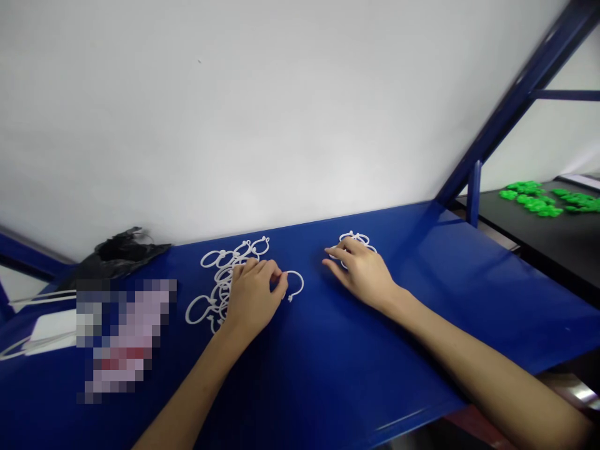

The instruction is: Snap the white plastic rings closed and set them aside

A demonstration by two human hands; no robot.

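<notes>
My left hand (pixel 257 290) is closed, with thumb and forefinger pinching a white plastic ring (pixel 302 285) that has a gap and a small knob at its end. Under and to the left of that hand lies a tangled pile of several similar white rings (pixel 199 309), partly hidden by the fingers. Farther right, my right hand (pixel 363 272) rests over a smaller group of white rings (pixel 362 238). Its thumb and fingers are apart, and nothing shows between them; the hand covers part of the group.
Both hands are above a blue tabletop (pixel 300 387) against a white wall (pixel 300 112). At the left are a black plastic bag (pixel 119 256), a blurred-out pinkish item (pixel 134 337) and a white object with a cable (pixel 51 331). Green pieces (pixel 534 199) lie on a black surface beyond the blue frame (pixel 473 187).
</notes>
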